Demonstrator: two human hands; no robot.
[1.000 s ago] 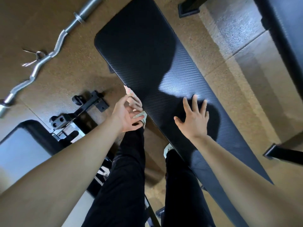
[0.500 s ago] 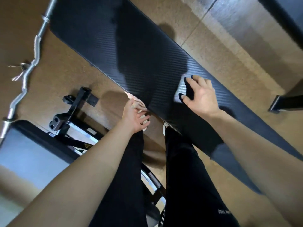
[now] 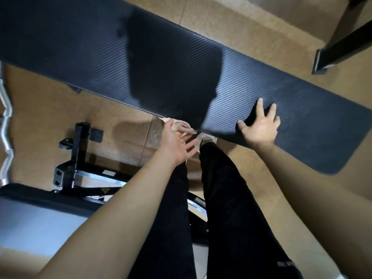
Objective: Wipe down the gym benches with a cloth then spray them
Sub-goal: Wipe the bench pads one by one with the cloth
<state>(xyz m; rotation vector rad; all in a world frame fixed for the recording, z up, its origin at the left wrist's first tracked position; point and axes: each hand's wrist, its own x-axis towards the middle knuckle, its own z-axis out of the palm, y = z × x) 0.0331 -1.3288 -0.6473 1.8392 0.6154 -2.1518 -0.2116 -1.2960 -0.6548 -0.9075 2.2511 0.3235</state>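
A long black textured bench pad (image 3: 181,63) runs across the upper view. My left hand (image 3: 176,142) is at the pad's near edge with fingers spread. Its thumb and forefinger hold a small pinkish cloth (image 3: 182,127) against that edge; the hand hides most of the cloth. My right hand (image 3: 259,127) lies flat on the pad's top near its right end, fingers apart, holding nothing. No spray bottle is in view.
A second bench (image 3: 30,218) with a black steel frame (image 3: 76,158) stands at the lower left. A chrome curl bar (image 3: 6,125) lies on the brown floor at the left edge. A black equipment foot (image 3: 342,49) sits top right. My legs stand between the benches.
My right hand has slid to the right along the pad toward its end. My left hand stays at the near edge with the cloth, its fingers now spread wider.
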